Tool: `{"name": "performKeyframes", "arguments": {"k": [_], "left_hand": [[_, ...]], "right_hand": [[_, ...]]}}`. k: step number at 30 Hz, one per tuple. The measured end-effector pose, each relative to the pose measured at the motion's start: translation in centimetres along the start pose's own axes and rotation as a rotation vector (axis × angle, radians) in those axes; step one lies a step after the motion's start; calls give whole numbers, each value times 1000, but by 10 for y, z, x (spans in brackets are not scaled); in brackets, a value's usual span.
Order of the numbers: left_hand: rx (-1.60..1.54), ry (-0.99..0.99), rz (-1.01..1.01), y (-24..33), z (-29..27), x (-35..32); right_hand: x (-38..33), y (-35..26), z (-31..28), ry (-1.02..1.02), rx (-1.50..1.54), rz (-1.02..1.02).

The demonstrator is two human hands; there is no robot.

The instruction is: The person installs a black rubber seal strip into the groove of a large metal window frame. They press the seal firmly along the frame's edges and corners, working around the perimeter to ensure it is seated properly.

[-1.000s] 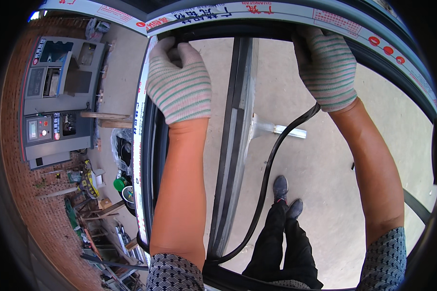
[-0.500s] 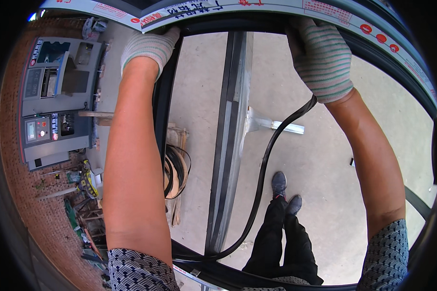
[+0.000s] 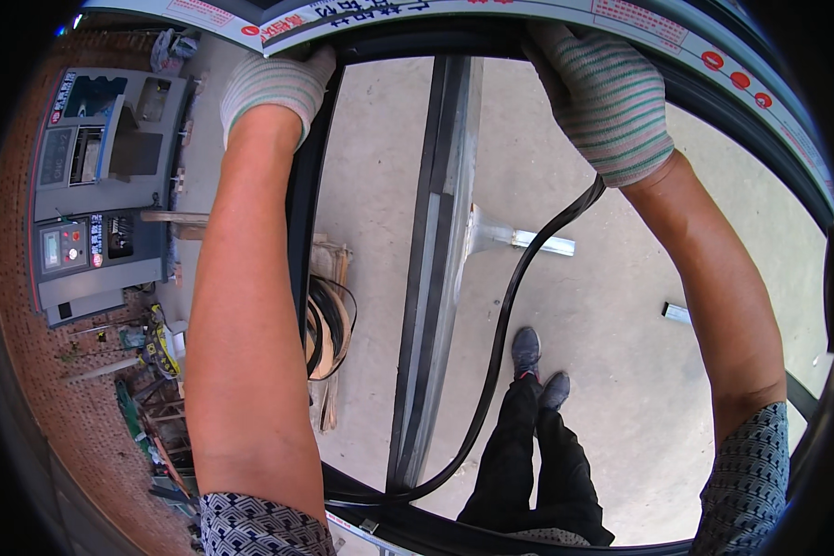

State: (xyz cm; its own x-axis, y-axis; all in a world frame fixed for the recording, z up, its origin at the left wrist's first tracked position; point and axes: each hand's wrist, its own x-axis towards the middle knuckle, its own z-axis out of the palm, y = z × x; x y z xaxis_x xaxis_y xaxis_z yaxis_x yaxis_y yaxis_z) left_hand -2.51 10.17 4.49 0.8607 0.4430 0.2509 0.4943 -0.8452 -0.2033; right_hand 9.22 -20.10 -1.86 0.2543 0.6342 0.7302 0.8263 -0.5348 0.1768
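Observation:
A dark window frame (image 3: 313, 176) surrounds the view of the floor, its far bar covered with printed white film. At its far left corner, my left hand (image 3: 271, 88), in a striped knit glove, grips the frame; the thumb shows and the other fingers are mostly hidden. My right hand (image 3: 607, 107), gloved alike, is closed against the inner side of the far bar, fingertips out of sight. A black rubber strip (image 3: 500, 343) emerges below this hand and hangs in a long loop to the near left of the frame. What the fingertips press on is hidden.
Beneath the frame runs a grey metal support beam (image 3: 426, 269) with a flared foot (image 3: 496, 236). A coil of black strip (image 3: 329, 324) sits on wood at left. Farther left stands a grey machine (image 3: 111, 185) beside piled tools and scraps (image 3: 157, 408). A metal offcut (image 3: 676, 312) lies right.
My right hand has slid slightly left along the far bar. My left hand stays at the corner. The view has shifted a little, uncovering more of the metal offcut.

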Motion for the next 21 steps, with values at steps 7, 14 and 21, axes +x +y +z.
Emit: {"name": "performKeyframes", "arguments": {"k": [7, 14, 21], "left_hand": [[73, -84, -113, 17, -10, -1], [116, -93, -160, 36, -17, -5], [51, -107, -130, 34, -21, -12]], "right_hand": [[5, 3, -3, 46, 3, -42], [10, 7, -20, -80, 67, 33], [-4, 11, -10, -1, 8, -58]]}}
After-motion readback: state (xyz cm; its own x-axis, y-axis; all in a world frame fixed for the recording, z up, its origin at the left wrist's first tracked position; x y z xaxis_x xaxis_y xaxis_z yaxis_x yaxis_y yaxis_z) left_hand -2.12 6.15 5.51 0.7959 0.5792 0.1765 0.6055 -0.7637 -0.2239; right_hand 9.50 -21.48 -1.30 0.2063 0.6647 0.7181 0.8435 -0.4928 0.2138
